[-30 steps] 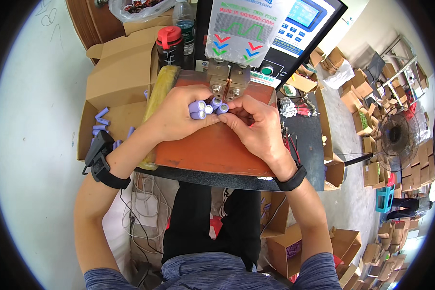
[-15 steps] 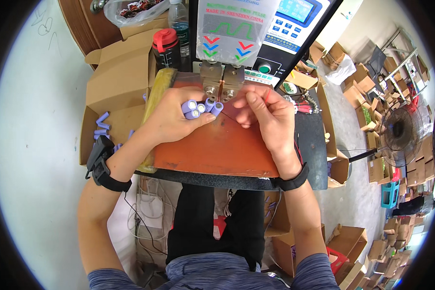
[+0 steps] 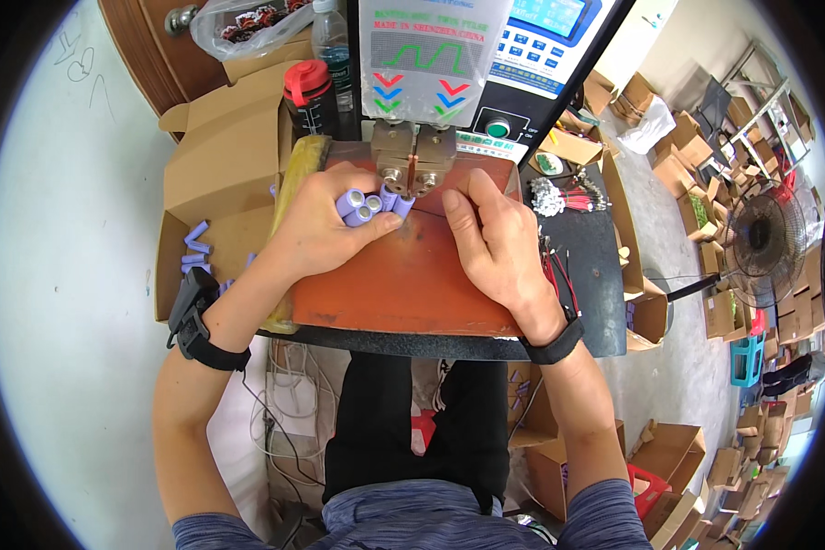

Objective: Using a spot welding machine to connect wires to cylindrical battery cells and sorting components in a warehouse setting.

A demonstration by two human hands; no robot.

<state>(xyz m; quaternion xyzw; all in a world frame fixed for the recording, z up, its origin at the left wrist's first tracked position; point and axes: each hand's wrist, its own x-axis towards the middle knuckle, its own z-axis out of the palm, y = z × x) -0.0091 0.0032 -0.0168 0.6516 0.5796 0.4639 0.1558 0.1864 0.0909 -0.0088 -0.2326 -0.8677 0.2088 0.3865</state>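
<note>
My left hand (image 3: 319, 227) is closed around several purple cylindrical battery cells (image 3: 364, 205), their round ends facing up toward me. It holds the cells right below the two metal electrode holders (image 3: 413, 163) of a spot welder. My right hand (image 3: 500, 240) is closed just right of the electrodes, thumb against the curled fingers. A thin dark wire (image 3: 429, 213) runs from beside the cells to these fingers, which hide its end. Red and black wires (image 3: 559, 278) show beside the right wrist. Both hands are above an orange mat (image 3: 399, 289).
At left, an open cardboard box (image 3: 176, 234) contains loose purple cells. A yellow padded strip (image 3: 295, 197) borders the mat. Behind it stand a red-lidded bottle (image 3: 309, 96) and a clear bottle (image 3: 333, 55). A bundle of wire leads (image 3: 573, 194) lies at right, a fan (image 3: 759, 236) beyond.
My right hand has turned and curled its fingers, coming slightly left and lower; the red wire at its fingertips no longer shows there. My left hand keeps the cells under the electrodes.
</note>
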